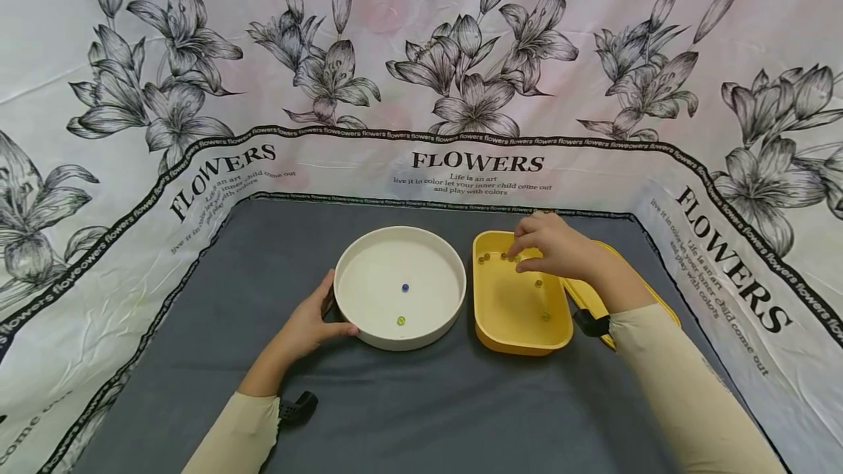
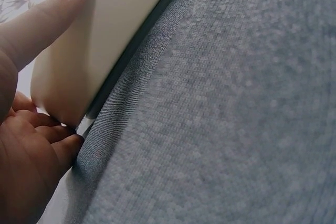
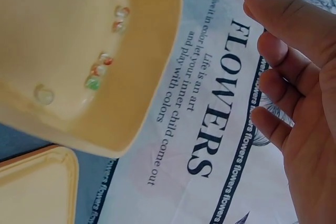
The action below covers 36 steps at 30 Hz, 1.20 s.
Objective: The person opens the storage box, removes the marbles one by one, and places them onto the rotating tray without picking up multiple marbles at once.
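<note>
My left hand [image 1: 303, 324] grips the side of a white round dish [image 1: 369, 276], thumb against its near wall and fingers around the left side. In the left wrist view the fingertips [image 2: 65, 142] are at the dish's bottom edge. A blue marble [image 1: 405, 288] and a yellow-green marble [image 1: 401, 321] lie apart inside the dish. Over the far right of a yellow rectangular box [image 1: 510, 320] hovers my right hand [image 1: 553, 243], fingers loosely bent and nothing between them. Several small clear marbles with coloured insides [image 3: 100, 66] lie on the box's floor, mostly along its far side.
A yellow lid [image 1: 642, 287] lies right of the box, partly behind my right forearm. Dark grey cloth [image 1: 408, 415] covers the table. Behind and at the sides rises white flower-printed cloth [image 1: 356, 159]. A black band [image 1: 299, 408] sits at my left wrist.
</note>
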### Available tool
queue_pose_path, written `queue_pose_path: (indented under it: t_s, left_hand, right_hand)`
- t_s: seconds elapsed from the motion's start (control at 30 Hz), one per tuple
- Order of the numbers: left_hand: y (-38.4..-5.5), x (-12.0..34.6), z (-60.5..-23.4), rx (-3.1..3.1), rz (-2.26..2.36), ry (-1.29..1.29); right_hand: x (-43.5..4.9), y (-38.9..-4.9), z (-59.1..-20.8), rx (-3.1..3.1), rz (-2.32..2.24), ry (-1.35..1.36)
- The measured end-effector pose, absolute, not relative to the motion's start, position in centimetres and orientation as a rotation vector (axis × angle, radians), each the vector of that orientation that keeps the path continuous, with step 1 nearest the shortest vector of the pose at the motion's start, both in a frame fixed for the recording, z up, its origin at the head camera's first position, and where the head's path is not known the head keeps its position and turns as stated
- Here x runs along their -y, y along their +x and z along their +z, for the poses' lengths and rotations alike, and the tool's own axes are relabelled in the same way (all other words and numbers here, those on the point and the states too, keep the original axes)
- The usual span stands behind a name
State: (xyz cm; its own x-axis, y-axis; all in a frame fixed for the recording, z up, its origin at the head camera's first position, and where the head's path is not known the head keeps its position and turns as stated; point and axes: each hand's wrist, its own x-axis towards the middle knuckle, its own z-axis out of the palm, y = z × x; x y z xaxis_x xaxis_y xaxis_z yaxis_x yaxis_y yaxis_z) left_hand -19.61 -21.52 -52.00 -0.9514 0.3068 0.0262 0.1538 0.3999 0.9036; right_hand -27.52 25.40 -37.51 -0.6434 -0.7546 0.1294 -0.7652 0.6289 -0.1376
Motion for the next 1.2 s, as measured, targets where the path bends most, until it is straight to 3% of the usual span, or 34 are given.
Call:
queue_pose_path:
  t_s: [1.2]
  left_hand:
    - [-19.6,21.4,-51.8,-2.503,1.594,0.374]
  right_hand:
    - [-28.6,-26.2,-43.4,3.047,0.235,1.202]
